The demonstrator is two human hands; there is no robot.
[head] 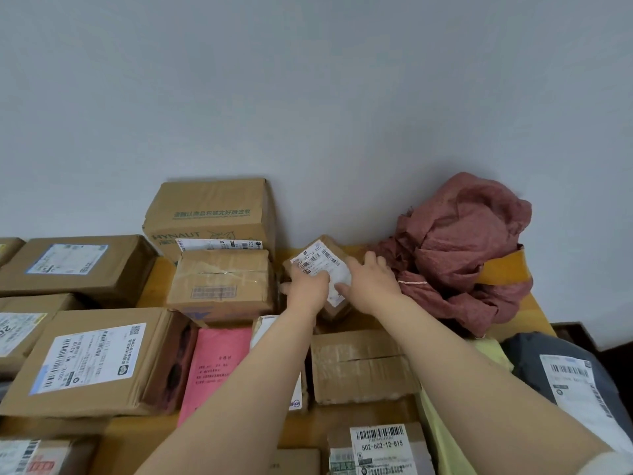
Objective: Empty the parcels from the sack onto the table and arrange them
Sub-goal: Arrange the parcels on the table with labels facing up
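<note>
A small brown parcel (322,258) with a white barcode label rests tilted on the wooden table (154,282) near the far wall. My left hand (308,286) grips its near left side, and my right hand (371,279) presses on its right side over the label. To the right lies the crumpled reddish sack (459,248), slumped in a heap with a yellow-orange band showing. Left of the held parcel stands a taped cardboard box (221,282), and a larger printed carton (212,214) stands behind that.
Several labelled cardboard boxes (89,361) cover the left of the table. A pink envelope (215,368) and a taped brown parcel (359,365) lie under my forearms. A grey mailer bag (565,375) sits at the right edge, and another labelled box (380,447) lies nearest me.
</note>
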